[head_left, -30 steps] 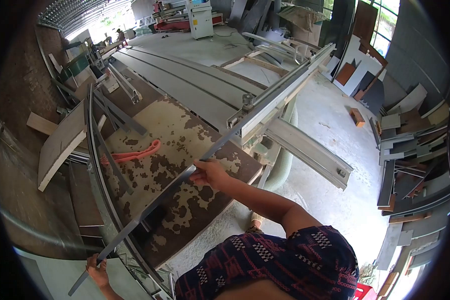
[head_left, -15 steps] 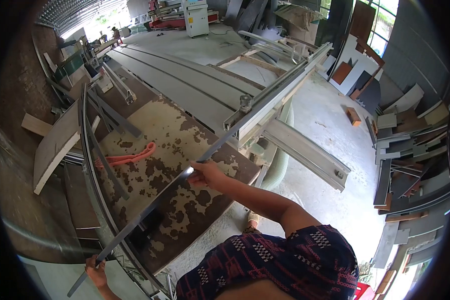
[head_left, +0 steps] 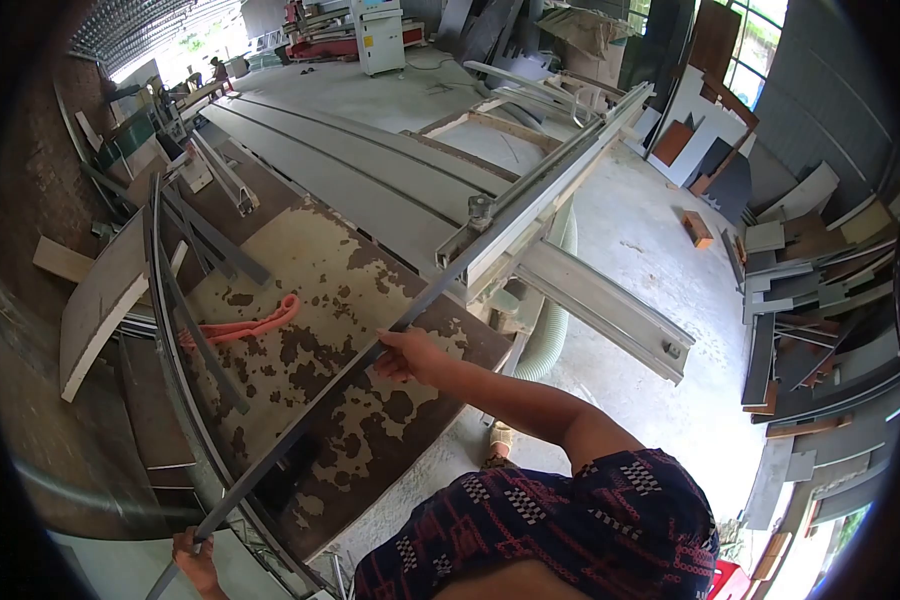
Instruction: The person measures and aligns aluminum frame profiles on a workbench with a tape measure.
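A long, narrow grey strip (head_left: 305, 412) runs diagonally from the lower left up to the metal rail. My right hand (head_left: 410, 357) pinches it near its middle, above the worn table (head_left: 355, 425) with its peeling surface. At the lower left, my left hand (head_left: 196, 560) has its fingers closed around the strip towards its near end, which passes out at the bottom edge. The far part of the strip lies along the long metal rail (head_left: 560, 170), beside a clamp-like metal fitting (head_left: 480, 208). A pink-red cloth-like bundle (head_left: 255, 325) lies on the table, left of my right hand.
A grooved sliding table (head_left: 350, 145) extends into the background. A metal arm (head_left: 610, 315) juts out at right above a ribbed hose (head_left: 548, 345). Board offcuts (head_left: 820, 300) are piled along the right wall. A curved-looking board (head_left: 105, 300) leans at left.
The view has shifted slightly, so the surroundings sit a little further left. My left hand and the strip's near end are lower in the picture. Both hands keep their hold.
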`<state>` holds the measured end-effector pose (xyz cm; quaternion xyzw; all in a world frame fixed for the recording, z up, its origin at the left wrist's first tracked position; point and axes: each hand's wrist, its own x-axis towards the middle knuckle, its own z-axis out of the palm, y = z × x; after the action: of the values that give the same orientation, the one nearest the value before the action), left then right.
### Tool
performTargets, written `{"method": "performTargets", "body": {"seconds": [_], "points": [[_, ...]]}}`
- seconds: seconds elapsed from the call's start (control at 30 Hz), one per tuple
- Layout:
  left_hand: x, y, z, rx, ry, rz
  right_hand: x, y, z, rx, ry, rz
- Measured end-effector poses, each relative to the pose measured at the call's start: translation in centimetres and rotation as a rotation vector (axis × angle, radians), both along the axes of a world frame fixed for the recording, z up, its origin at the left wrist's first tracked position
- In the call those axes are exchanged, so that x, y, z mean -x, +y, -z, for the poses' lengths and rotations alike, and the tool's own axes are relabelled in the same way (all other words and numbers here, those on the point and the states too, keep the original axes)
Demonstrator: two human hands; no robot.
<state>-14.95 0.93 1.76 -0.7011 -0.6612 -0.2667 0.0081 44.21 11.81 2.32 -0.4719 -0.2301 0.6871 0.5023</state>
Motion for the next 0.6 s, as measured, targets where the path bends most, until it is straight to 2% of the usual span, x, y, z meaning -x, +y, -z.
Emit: {"method": "performTargets", "body": {"seconds": [0.07, 0.17, 0.27, 0.37, 0.47, 0.6], "points": [[-0.7, -0.5, -0.9, -0.036, 0.063, 0.077, -0.3, 0.1, 0.2, 0.008, -0.012, -0.004], [0.9, -0.4, 1.0, 0.061, -0.187, 0.012, -0.6, -0.1, 0.3, -0.003, 0.014, -0.01], [-0.3, -0.8, 0.8, -0.023, -0.257, 0.023, -0.6, -0.1, 0.5, 0.002, 0.031, 0.054], [-2.1, -0.6, -0.7, -0.024, -0.079, 0.063, -1.2, 0.0, 0.0, 0.017, 0.002, 0.092], [-1.8, 0.1, 0.8, -0.025, -0.122, 0.042, -2.2, 0.3, 0.0, 0.021, -0.001, 0.116], [-6.5, 0.3, -2.3, -0.062, -0.014, 0.08, -3.1, 0.2, -0.3, 0.0, -0.005, 0.163]]}}
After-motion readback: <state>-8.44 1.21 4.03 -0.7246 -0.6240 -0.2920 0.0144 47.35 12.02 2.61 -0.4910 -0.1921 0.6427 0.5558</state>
